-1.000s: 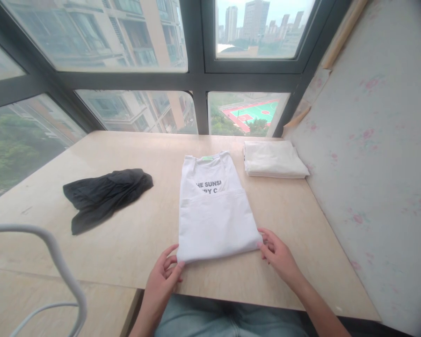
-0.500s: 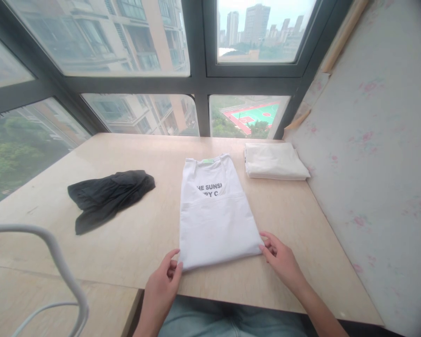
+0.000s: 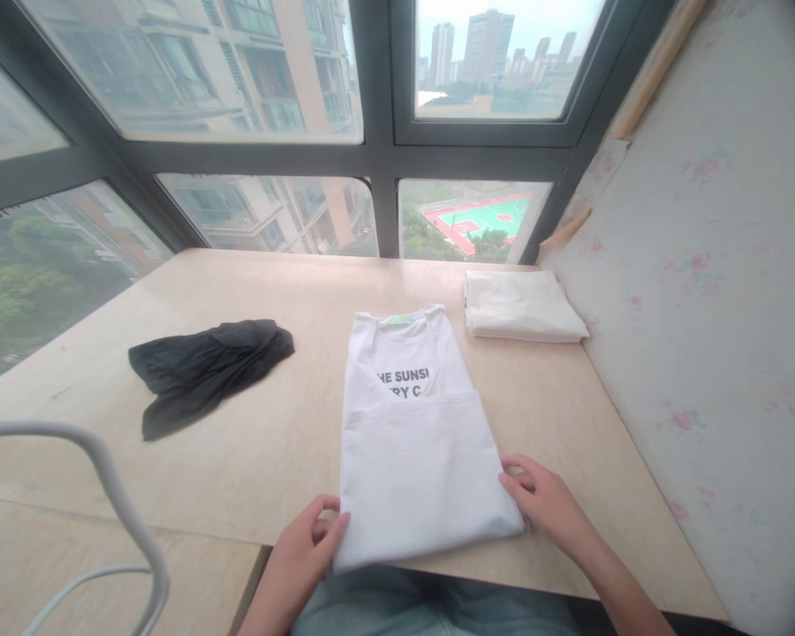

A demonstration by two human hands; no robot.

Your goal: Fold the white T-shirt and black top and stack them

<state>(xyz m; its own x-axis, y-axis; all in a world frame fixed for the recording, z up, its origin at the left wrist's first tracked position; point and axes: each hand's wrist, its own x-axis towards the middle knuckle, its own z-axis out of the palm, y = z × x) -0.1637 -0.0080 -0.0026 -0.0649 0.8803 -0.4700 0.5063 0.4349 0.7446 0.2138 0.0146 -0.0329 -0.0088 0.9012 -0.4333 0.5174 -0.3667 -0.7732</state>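
Dark capital lettering (image 3: 403,383) is printed on the white shirt (image 3: 424,477), inside the neck opening, in two lines partly covered by fabric: "HE SUNS" on the upper, its next letter cut off, and "RY C" below. The green neck label (image 3: 400,319) is too blurred to read.

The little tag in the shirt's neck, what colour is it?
The tag is light green, seen best in the head view.

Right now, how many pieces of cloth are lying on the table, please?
3: black cloth at the left, white shirt between the left hand and right hand, and folded white cloth at the back right. Its folds could hide another.
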